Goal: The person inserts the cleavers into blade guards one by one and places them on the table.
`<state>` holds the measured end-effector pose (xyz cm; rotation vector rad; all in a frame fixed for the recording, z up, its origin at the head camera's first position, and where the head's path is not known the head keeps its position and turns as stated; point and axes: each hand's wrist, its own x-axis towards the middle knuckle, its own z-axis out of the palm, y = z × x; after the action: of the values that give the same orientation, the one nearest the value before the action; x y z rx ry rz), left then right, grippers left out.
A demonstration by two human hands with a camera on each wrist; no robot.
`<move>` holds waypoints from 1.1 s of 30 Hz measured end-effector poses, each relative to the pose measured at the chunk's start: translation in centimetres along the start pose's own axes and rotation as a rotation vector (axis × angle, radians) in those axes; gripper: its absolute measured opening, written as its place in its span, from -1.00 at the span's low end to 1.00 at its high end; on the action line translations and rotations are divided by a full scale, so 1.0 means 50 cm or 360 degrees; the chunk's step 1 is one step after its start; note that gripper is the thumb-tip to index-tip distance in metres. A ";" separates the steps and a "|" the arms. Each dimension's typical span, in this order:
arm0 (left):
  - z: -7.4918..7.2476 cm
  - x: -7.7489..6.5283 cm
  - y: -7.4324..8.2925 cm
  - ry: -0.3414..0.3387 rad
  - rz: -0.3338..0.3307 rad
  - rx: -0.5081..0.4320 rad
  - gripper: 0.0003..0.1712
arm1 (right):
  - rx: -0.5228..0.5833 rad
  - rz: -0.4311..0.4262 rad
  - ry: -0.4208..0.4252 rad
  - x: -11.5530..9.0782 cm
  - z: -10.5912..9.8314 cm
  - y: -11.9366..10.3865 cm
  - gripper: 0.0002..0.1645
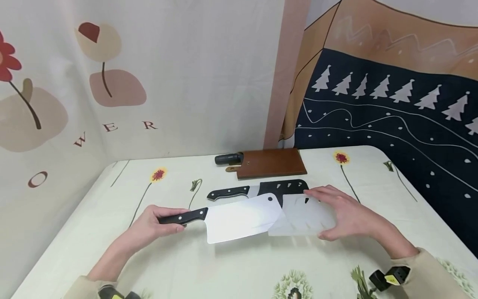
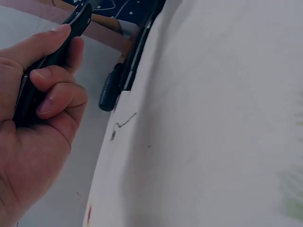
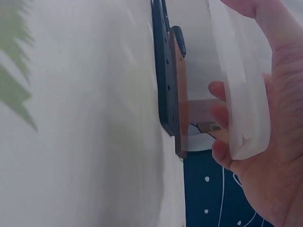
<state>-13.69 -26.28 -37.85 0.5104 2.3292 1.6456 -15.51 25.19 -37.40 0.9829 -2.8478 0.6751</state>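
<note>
In the head view, my left hand (image 1: 158, 224) grips the black handle of a cleaver (image 1: 239, 218), its broad shiny blade pointing right. My right hand (image 1: 349, 211) holds a translucent white blade sheath (image 1: 306, 218) by its outer end, thumb at the lower edge and fingers at the upper. The cleaver's tip meets the open left end of the sheath; how far it reaches inside is hard to tell. The left wrist view shows fingers curled round the handle (image 2: 52, 59). In the right wrist view the sheath (image 3: 248, 109) lies between thumb and fingers.
Just behind the cleaver lies another knife with a black handle (image 1: 228, 192) and a black sheath (image 1: 291, 185). Farther back is a brown leather sheath (image 1: 272, 163) with a dark-handled knife (image 1: 228, 158). A flower-print cloth (image 1: 224, 270) covers the table; printed curtains (image 1: 201, 83) hang behind.
</note>
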 end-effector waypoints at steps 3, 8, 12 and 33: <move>-0.008 0.000 0.010 -0.0052 0.0035 -0.0021 -0.50 | 0.0008 -0.0014 0.0019 -0.001 0.003 0.003 0.19; -0.015 0.002 0.019 -0.0109 0.0061 0.0009 -0.54 | -0.0002 -0.0031 0.0054 -0.008 0.008 -0.001 0.20; -0.020 0.002 0.016 -0.0138 0.0065 0.0000 -0.56 | 0.0021 -0.0090 0.0106 -0.012 0.003 -0.007 0.21; -0.019 0.007 0.026 -0.0161 0.0015 0.0027 -0.59 | 0.0089 -0.0196 0.0043 0.005 -0.005 -0.043 0.20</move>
<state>-14.20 -26.53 -36.30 0.5948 2.2729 1.5673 -14.44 23.62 -36.29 1.1366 -2.7320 0.7529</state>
